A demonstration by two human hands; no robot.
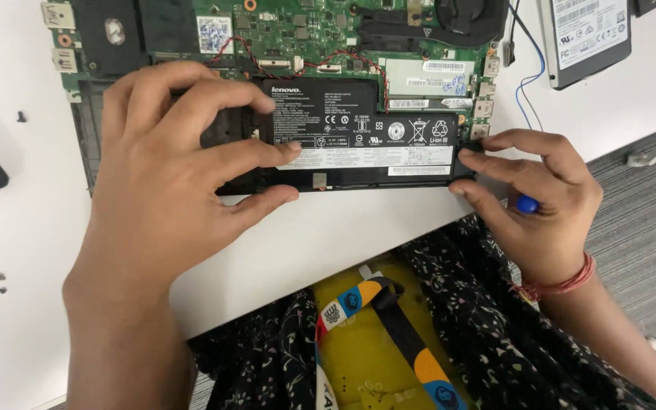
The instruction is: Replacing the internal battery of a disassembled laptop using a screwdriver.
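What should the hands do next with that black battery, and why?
Probably lift the black battery gently off the opened laptop. The left hand lies spread on its left end, and the right hand pinches its right corner with a blue-tipped tool tucked in the palm, so both ends are held.

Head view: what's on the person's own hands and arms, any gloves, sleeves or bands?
Both are bare, with no gloves and no sleeves in view. The left hand wears nothing. The right hand has a red thread band wound round the wrist.
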